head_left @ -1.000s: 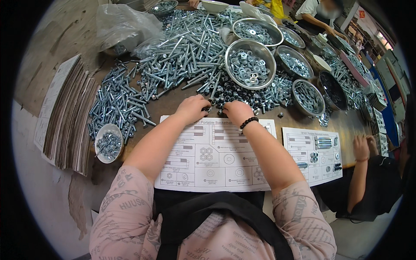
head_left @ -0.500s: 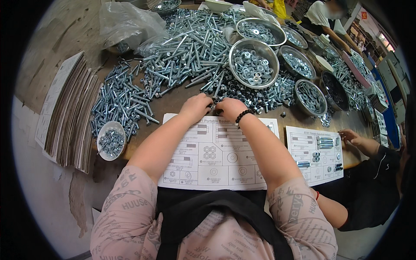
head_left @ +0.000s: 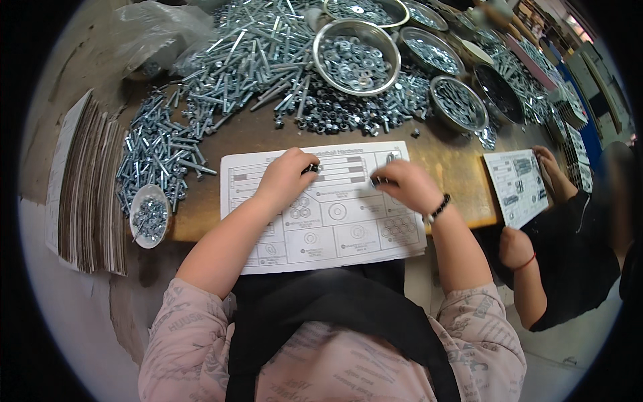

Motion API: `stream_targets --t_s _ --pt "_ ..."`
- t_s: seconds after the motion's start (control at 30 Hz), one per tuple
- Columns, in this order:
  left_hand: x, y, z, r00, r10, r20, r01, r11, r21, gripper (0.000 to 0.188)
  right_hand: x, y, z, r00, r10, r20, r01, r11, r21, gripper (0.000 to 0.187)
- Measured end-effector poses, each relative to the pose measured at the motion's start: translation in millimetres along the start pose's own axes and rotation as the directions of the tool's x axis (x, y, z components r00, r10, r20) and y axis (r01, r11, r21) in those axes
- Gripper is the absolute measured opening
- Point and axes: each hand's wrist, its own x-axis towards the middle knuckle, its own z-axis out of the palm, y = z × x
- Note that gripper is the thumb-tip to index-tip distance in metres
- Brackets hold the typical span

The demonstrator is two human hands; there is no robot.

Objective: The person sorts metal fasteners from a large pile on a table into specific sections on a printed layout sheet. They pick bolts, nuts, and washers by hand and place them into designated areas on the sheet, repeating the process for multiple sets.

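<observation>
Both of my hands are over a stack of printed hardware sheets at the table's front edge. My left hand is closed, with small black nuts showing at its fingertips. To its right, my right hand pinches more dark nuts between thumb and fingers, slightly blurred. The nuts in each hand overlap, so their number cannot be made out. Beyond the sheets lies a loose pile of black and silver nuts.
A big heap of bolts spreads behind. Metal bowls of washers stand at the back right. At left are a white bowl of small parts and a cardboard stack. A co-worker's hands hold a parts card at right.
My hands have come back from the nut pile to above the sheets and moved apart, with dark nuts in both. The co-worker's card has been lifted and tilted off the table.
</observation>
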Motion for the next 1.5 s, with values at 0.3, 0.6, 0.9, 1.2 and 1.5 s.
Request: stream_targets --t_s 0.3,0.6,0.9,1.2,1.5 --pt "-11 54 67 0.946 0.24 0.218 -0.229 0.97 -0.075 0.02 -103 -4 3 0.971 0.241 -0.003 -0.237 0.953 -0.189 0.017" --pt "-26 83 99 0.908 0.342 0.243 -0.28 0.925 -0.256 0.028 -106 -2 13 0.981 0.18 -0.073 -0.181 0.983 -0.014 0.025" --pt "-28 87 98 0.905 0.351 0.242 -0.281 0.917 -0.282 0.028 -102 0 11 0.981 0.181 -0.07 -0.182 0.983 -0.007 0.027" --pt "3 40 48 0.977 0.213 0.014 -0.209 0.968 -0.136 0.029 -63 -13 -17 0.969 0.241 -0.061 -0.233 0.966 0.11 0.02" --pt "59 -74 -16 0.962 0.024 -0.27 0.04 0.972 0.23 0.024 63 8 30 0.987 0.1 -0.125 -0.105 0.994 -0.03 0.016"
